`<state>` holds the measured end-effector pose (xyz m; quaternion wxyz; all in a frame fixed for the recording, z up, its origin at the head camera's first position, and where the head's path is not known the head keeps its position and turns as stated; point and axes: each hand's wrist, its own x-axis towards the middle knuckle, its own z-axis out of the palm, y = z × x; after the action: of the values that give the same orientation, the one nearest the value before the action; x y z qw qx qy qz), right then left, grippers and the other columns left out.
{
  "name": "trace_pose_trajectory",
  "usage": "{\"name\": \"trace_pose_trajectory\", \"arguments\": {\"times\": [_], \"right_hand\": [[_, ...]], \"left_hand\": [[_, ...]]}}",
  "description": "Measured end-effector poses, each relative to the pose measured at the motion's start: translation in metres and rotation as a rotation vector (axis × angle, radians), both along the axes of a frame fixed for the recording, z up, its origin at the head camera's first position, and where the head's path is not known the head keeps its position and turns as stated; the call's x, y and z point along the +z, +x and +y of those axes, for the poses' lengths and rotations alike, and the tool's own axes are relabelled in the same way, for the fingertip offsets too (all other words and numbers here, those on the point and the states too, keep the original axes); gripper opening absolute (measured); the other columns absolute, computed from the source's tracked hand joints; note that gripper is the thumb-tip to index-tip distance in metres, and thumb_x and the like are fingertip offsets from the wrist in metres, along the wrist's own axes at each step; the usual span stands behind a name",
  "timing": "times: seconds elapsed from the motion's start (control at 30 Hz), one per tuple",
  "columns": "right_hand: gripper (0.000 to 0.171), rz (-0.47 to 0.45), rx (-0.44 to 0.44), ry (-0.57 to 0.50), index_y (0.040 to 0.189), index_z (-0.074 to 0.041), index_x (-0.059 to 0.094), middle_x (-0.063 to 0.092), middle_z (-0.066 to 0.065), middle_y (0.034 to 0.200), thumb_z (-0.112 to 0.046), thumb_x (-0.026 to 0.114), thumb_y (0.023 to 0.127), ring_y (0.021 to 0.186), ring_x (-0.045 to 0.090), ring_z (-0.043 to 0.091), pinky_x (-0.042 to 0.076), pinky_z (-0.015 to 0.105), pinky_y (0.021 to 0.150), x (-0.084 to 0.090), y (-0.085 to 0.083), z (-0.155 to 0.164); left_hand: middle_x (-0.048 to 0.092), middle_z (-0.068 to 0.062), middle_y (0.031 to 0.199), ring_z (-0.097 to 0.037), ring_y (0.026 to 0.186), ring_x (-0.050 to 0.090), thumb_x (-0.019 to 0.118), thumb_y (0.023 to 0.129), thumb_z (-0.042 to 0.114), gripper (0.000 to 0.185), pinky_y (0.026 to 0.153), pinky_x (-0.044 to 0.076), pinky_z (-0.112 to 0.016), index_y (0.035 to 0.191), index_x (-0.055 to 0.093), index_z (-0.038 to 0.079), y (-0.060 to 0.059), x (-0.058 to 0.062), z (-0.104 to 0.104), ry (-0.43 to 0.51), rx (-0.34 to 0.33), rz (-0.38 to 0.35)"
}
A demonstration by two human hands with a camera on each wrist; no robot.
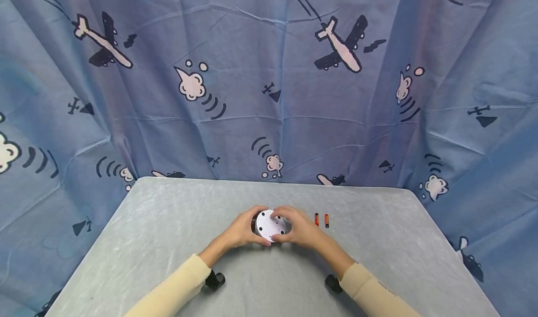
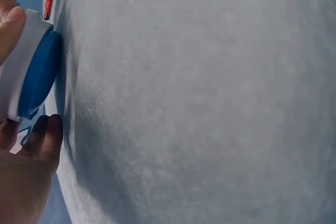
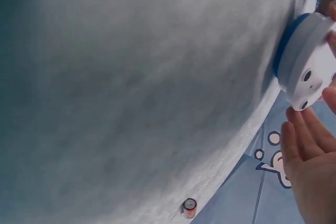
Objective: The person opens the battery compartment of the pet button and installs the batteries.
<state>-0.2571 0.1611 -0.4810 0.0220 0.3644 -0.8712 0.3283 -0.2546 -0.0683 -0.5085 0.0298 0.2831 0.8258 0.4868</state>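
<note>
Head: left hand (image 1: 241,230) and right hand (image 1: 299,228) both curl round the round white-and-blue device (image 1: 270,224) mid-table; two batteries (image 1: 321,220) just right of it. Left wrist: blue face (image 2: 38,74) toward the table (image 2: 210,103). Right wrist: white side (image 3: 311,72) up. Likely opening the case; next needs a counter-twist.

A grey worktop (image 1: 168,242) with rounded far corners and a faintly mottled, cloth-like surface stands against a blue fabric backdrop (image 1: 269,97) that hangs in creases and folds behind it and wraps around both sides. The backdrop is printed with cartoon aeroplanes (image 1: 341,46), puffy white clouds (image 1: 191,84) and curved dark dashes. Light falls evenly, leaving only soft shadows on the worktop.
</note>
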Motion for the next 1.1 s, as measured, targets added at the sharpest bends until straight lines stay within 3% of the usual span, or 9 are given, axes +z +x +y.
{"name": "trace_pose_trajectory", "arguments": {"times": [0.13, 0.3, 0.43, 0.63, 0.9, 1.1], "right_hand": [[0.05, 0.049, 0.003, -0.002, 0.119, -0.005, 0.07, 0.064, 0.015, 0.129, -0.021, 0.091, 0.077, 0.122, 0.058, 0.033, 0.045, 0.052, 0.1, -0.005, 0.0, 0.001], [0.049, 0.068, 0.033, -0.061, 0.119, -0.003, 0.07, 0.064, 0.016, 0.128, -0.016, 0.09, 0.077, 0.118, 0.06, 0.033, 0.051, 0.048, 0.093, -0.01, 0.0, 0.002], [0.049, -0.01, 0.052, -0.117, 0.121, -0.001, 0.068, 0.063, 0.017, 0.129, -0.012, 0.09, 0.078, 0.118, 0.06, 0.034, 0.054, 0.045, 0.09, -0.012, 0.0, 0.002], [0.051, -0.163, 0.04, -0.191, 0.123, 0.0, 0.066, 0.062, 0.016, 0.131, -0.002, 0.089, 0.077, 0.122, 0.058, 0.032, 0.05, 0.041, 0.096, -0.013, 0.001, 0.006], [0.052, -0.138, 0.053, -0.165, 0.124, 0.002, 0.066, 0.064, 0.016, 0.129, -0.002, 0.089, 0.077, 0.121, 0.059, 0.034, 0.05, 0.041, 0.095, -0.011, 0.0, 0.004], [0.052, -0.179, 0.041, -0.178, 0.125, 0.002, 0.066, 0.064, 0.016, 0.129, 0.0, 0.087, 0.077, 0.122, 0.059, 0.032, 0.048, 0.038, 0.097, -0.011, 0.0, 0.005]], "left_hand": [[0.06, -0.011, 0.135, -0.025, 0.121, 0.056, 0.099, 0.064, 0.016, 0.095, 0.103, 0.041, -0.043, 0.142, 0.048, -0.003, 0.0, 0.0, 0.0, -0.007, 0.012, -0.002], [0.061, -0.01, 0.132, -0.025, 0.119, 0.057, 0.099, 0.064, 0.018, 0.091, 0.101, 0.043, -0.043, 0.139, 0.052, 0.0, -0.001, -0.001, 0.0, -0.002, 0.018, 0.016], [0.061, -0.011, 0.134, -0.027, 0.123, 0.056, 0.099, 0.064, 0.016, 0.089, 0.103, 0.043, -0.044, 0.138, 0.053, 0.0, 0.0, 0.0, 0.001, 0.028, 0.011, -0.011], [0.06, -0.011, 0.135, -0.029, 0.124, 0.056, 0.099, 0.065, 0.019, 0.088, 0.102, 0.044, -0.043, 0.139, 0.053, 0.0, -0.003, 0.001, 0.005, 0.051, 0.007, -0.011], [0.061, -0.013, 0.133, -0.029, 0.122, 0.058, 0.099, 0.064, 0.014, 0.088, 0.1, 0.046, -0.042, 0.138, 0.055, -0.004, -0.004, 0.001, 0.004, 0.072, -0.007, -0.044], [0.062, -0.013, 0.132, -0.028, 0.119, 0.06, 0.099, 0.064, 0.018, 0.088, 0.098, 0.047, -0.041, 0.138, 0.056, -0.003, -0.005, 0.001, 0.005, 0.059, 0.001, -0.038]]}}
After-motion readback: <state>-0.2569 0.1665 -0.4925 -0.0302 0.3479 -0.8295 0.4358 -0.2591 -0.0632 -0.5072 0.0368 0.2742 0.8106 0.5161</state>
